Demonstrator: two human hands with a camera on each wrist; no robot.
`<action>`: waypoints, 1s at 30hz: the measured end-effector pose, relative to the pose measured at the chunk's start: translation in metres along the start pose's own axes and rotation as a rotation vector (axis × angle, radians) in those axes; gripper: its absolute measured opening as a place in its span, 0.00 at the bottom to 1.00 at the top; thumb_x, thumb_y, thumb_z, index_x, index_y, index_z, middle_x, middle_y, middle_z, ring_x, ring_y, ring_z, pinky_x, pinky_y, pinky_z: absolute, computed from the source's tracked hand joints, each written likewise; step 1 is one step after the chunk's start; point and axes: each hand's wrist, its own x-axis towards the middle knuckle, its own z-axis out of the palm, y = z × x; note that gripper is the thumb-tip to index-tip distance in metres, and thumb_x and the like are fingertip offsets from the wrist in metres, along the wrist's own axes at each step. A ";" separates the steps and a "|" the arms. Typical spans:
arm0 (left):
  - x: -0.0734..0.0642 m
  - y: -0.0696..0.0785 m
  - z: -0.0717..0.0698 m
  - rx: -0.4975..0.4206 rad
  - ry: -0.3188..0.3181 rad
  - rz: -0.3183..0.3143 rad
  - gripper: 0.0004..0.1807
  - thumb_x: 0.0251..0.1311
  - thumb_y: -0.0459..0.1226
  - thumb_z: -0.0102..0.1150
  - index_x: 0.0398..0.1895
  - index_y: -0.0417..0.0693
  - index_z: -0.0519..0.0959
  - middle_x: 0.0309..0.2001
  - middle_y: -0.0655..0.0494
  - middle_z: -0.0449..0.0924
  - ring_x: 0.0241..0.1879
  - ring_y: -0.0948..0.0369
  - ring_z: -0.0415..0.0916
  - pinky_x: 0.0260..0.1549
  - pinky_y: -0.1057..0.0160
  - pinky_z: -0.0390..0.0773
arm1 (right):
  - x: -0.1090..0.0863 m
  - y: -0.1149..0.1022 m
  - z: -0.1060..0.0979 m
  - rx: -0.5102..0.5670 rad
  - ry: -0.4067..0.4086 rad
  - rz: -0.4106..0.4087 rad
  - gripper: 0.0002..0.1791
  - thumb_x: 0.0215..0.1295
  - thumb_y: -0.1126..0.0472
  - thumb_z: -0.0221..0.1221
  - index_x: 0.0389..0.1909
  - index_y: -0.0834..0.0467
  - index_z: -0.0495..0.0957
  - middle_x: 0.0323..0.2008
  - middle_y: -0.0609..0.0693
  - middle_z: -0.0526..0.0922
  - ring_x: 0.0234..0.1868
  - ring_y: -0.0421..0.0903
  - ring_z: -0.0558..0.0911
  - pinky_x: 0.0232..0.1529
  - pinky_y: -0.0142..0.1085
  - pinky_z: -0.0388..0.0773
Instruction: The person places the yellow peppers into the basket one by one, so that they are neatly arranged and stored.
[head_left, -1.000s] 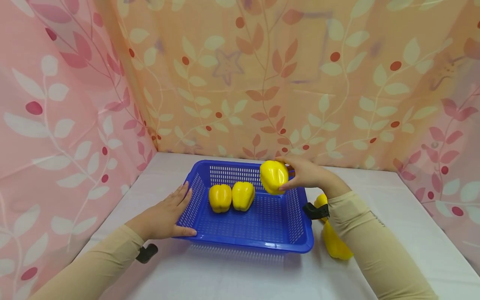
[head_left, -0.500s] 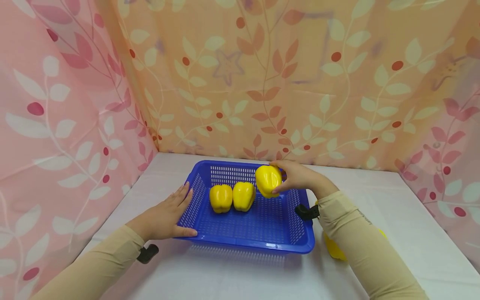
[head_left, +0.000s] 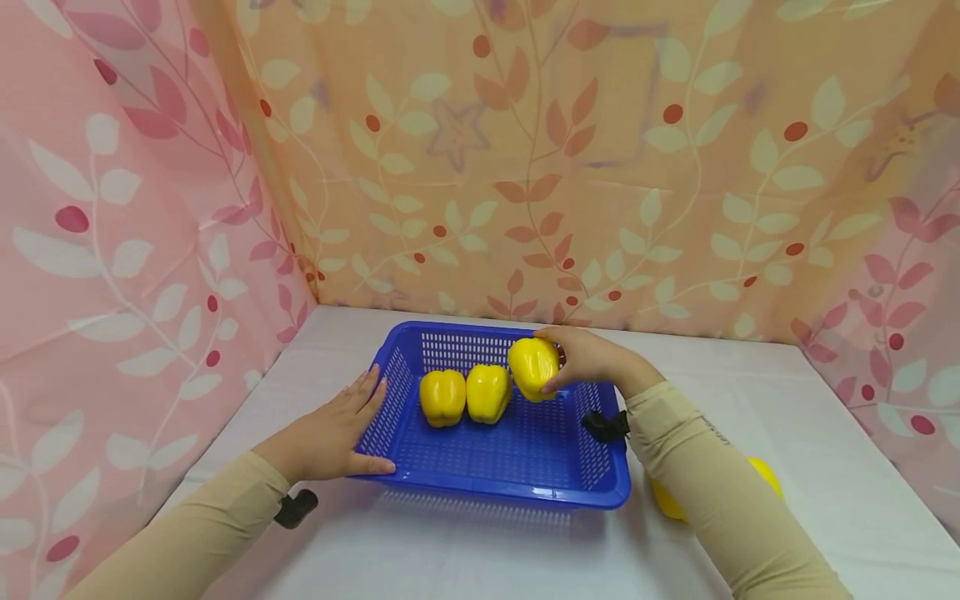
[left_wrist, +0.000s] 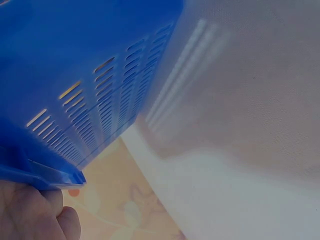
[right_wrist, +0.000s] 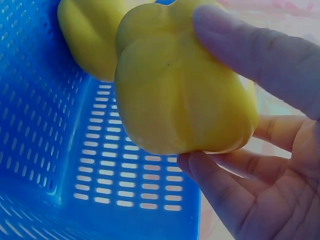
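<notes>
My right hand (head_left: 594, 360) grips a yellow bell pepper (head_left: 532, 368) between thumb and fingers, over the back right part of a blue plastic basket (head_left: 510, 492). The right wrist view shows the thumb on one side of this pepper (right_wrist: 175, 95) and the fingertips on the other, with the slotted basket floor below. Two more yellow bell peppers, one left (head_left: 442, 398) and one right (head_left: 487, 393), sit side by side inside the basket. My left hand (head_left: 330, 435) rests on the basket's left rim, fingers extended, thumb at the front corner; fingers (left_wrist: 37, 215) also show at the rim in the left wrist view.
To the basket's right, yellow bell pepper surfaces (head_left: 767, 475) show on the white tabletop (head_left: 847, 467), partly hidden by the right forearm. Patterned fabric (head_left: 480, 167) hangs behind and on both sides. A black strap (head_left: 606, 427) crosses the right wrist.
My right hand has brought its pepper slightly left and lower, closer to the two peppers in the basket. The left hand and basket have stayed in place.
</notes>
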 end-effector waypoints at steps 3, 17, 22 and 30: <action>0.000 -0.001 0.001 0.008 0.004 0.002 0.62 0.43 0.73 0.46 0.70 0.37 0.44 0.71 0.40 0.33 0.70 0.45 0.35 0.64 0.46 0.49 | 0.002 -0.001 0.003 -0.020 -0.007 -0.006 0.47 0.39 0.52 0.73 0.61 0.65 0.65 0.50 0.55 0.74 0.44 0.49 0.74 0.51 0.43 0.72; 0.001 -0.003 0.004 0.007 0.007 -0.001 0.62 0.43 0.72 0.47 0.70 0.38 0.44 0.72 0.41 0.32 0.70 0.46 0.34 0.65 0.47 0.47 | 0.008 0.002 0.015 -0.061 -0.061 0.041 0.47 0.42 0.54 0.72 0.63 0.67 0.61 0.58 0.61 0.69 0.55 0.54 0.69 0.61 0.48 0.62; 0.001 -0.003 0.004 0.014 0.004 -0.001 0.62 0.43 0.73 0.45 0.71 0.38 0.43 0.72 0.42 0.32 0.70 0.47 0.33 0.65 0.48 0.47 | 0.009 0.003 0.018 -0.062 -0.078 0.064 0.49 0.42 0.56 0.72 0.64 0.66 0.59 0.58 0.62 0.67 0.54 0.54 0.68 0.60 0.48 0.63; 0.001 -0.003 0.003 0.020 0.013 0.010 0.63 0.43 0.74 0.44 0.70 0.37 0.44 0.71 0.41 0.32 0.70 0.46 0.34 0.65 0.47 0.48 | 0.011 0.007 0.024 -0.071 -0.161 0.159 0.50 0.39 0.54 0.74 0.64 0.63 0.60 0.59 0.59 0.67 0.56 0.54 0.67 0.60 0.50 0.62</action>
